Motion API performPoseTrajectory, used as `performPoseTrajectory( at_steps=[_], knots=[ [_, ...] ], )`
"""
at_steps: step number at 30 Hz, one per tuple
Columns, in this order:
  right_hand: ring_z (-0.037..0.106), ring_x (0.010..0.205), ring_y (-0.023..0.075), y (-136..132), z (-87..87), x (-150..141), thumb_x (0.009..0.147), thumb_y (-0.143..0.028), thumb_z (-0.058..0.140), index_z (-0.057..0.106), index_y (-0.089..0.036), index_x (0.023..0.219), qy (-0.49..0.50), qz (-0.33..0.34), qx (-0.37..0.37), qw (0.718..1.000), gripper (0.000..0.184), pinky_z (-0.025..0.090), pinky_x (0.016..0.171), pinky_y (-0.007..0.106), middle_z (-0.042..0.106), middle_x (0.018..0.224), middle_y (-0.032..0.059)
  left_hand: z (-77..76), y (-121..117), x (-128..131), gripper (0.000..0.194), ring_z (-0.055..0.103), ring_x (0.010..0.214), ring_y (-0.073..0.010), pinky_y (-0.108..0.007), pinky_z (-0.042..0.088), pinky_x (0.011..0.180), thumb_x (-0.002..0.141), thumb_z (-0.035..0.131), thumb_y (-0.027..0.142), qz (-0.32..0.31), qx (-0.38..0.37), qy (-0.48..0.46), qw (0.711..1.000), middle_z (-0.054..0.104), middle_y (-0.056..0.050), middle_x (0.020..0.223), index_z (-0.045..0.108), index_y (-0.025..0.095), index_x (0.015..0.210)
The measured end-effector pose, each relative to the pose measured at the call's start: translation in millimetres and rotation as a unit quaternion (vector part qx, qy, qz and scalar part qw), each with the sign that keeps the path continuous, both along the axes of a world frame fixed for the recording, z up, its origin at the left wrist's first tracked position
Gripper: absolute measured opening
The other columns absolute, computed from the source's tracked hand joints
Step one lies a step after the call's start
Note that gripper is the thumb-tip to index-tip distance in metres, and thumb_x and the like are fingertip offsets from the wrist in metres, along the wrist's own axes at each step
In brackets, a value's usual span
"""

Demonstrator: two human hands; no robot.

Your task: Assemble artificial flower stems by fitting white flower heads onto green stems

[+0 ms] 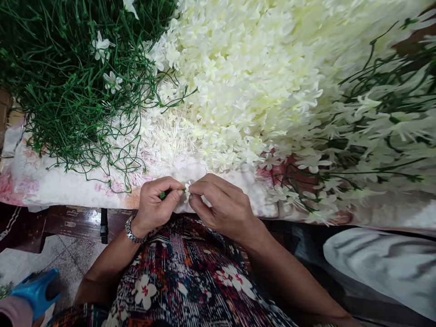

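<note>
My left hand (157, 200), with a metal watch at the wrist, pinches a green artificial flower stem between thumb and forefinger. A bit of the stem's green end (162, 195) shows inside the curled fingers. At its tip, a small white artificial flower (187, 190) sits between my two hands. My right hand (221, 204) is closed in a pinch on the white flower's other side. Both hands are just above the front edge of the floral cloth (252, 186). Most of the stem is hidden by my left fingers.
A tangled heap of green plastic stems (75, 91) lies at the left. White and pale yellow loose petals (238, 81) are piled across the middle. Assembled white flowers on stems (388, 122) spread at the right. Below left is a blue plastic object (37, 290).
</note>
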State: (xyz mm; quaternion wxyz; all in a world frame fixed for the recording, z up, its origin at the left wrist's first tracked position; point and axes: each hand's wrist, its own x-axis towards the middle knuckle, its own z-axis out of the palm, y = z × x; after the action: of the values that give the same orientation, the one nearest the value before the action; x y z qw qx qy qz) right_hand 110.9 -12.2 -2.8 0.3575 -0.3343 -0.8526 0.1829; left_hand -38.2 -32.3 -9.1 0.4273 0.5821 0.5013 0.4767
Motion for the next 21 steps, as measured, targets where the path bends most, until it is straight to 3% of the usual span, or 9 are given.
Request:
performPoseTrajectory(
  at_steps=[4,9,12,16,18,21],
  knots=[
    [0.051,0.066,0.0119,1,0.6,1,0.074,-0.006,0.047,0.049,-0.016,0.082,0.009,-0.003,-0.007,1.000,0.013,0.045,0.059,0.025,0.055,0.066,0.0024,-0.6,0,-1,0.008,0.046,0.052,-0.0073,-0.020,0.040,0.050,0.072,0.051,0.013,-0.006,0.001,0.020,1.000,0.052,0.002,0.056,0.057,0.015,0.066],
    [0.052,0.072,0.0129,0,17.2,23,0.077,-0.013,0.049,0.053,-0.015,0.086,-0.075,0.072,-0.066,0.992,0.010,0.045,0.062,0.026,0.058,0.075,0.0050,0.8,-5,-5,0.019,0.051,0.065,-0.0110,-0.023,0.042,0.056,0.077,0.046,0.020,-0.053,-0.007,-0.010,0.999,0.054,-0.003,0.074,0.058,0.015,0.090],
    [0.052,0.071,0.0133,-3,26.3,37,0.075,-0.015,0.053,0.055,-0.016,0.086,-0.076,0.079,-0.074,0.991,0.011,0.045,0.061,0.026,0.058,0.075,0.0051,2.9,-7,-5,0.021,0.049,0.063,-0.0105,-0.023,0.041,0.058,0.081,0.042,0.022,-0.064,-0.008,-0.001,0.998,0.052,-0.002,0.070,0.057,0.016,0.093],
    [0.052,0.070,0.0129,-5,32.8,35,0.072,-0.012,0.055,0.055,-0.018,0.090,0.010,0.013,-0.047,0.999,0.019,0.045,0.061,0.027,0.058,0.076,0.0047,9.3,-6,3,0.038,0.045,0.051,-0.0088,-0.021,0.039,0.050,0.079,0.043,0.015,-0.108,-0.046,0.044,0.992,0.048,0.003,0.058,0.038,0.017,0.117],
    [0.052,0.071,0.0130,-4,34.8,27,0.073,-0.013,0.055,0.055,-0.019,0.089,-0.003,0.047,-0.041,0.998,0.018,0.044,0.063,0.027,0.058,0.077,0.0043,13.6,-4,9,0.053,0.047,0.052,-0.0103,-0.022,0.040,0.051,0.073,0.044,0.010,-0.148,-0.055,0.077,0.984,0.052,0.003,0.060,0.028,0.015,0.123],
    [0.051,0.072,0.0132,-3,34.6,18,0.076,-0.014,0.049,0.055,-0.017,0.084,-0.023,0.092,-0.050,0.994,0.010,0.044,0.064,0.028,0.058,0.075,0.0048,19.0,-3,15,0.064,0.054,0.063,-0.0144,-0.027,0.044,0.059,0.062,0.044,0.004,-0.184,-0.049,0.137,0.972,0.058,-0.002,0.074,0.027,0.015,0.122]
  ],
)
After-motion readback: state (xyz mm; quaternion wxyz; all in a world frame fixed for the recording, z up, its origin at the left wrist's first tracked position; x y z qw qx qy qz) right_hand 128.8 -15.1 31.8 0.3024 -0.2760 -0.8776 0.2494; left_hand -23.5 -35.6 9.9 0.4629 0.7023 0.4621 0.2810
